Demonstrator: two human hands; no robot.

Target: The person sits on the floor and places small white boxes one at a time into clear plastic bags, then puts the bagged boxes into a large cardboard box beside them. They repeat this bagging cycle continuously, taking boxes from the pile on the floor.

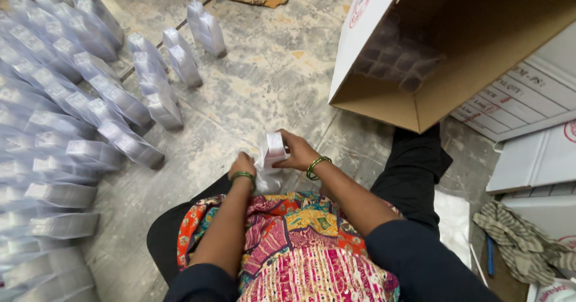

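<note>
Both hands grip a small white packet point(274, 147) in clear wrap: right hand point(298, 154) at its top, left hand point(243, 165) on loose wrap below. It stands upright, long axis vertical.

We find the right grip point(298, 153) closed around a small clear-wrapped packet point(275, 147), held upright above the lap. The left grip point(242, 165) pinches the loose wrapping point(266, 179) just below that packet. Left of both grips, rows of like packets point(72, 110) cover the concrete floor point(270, 80). Ahead and right of the right grip, an open cardboard box point(420, 56) lies tipped, more packets inside.
</note>
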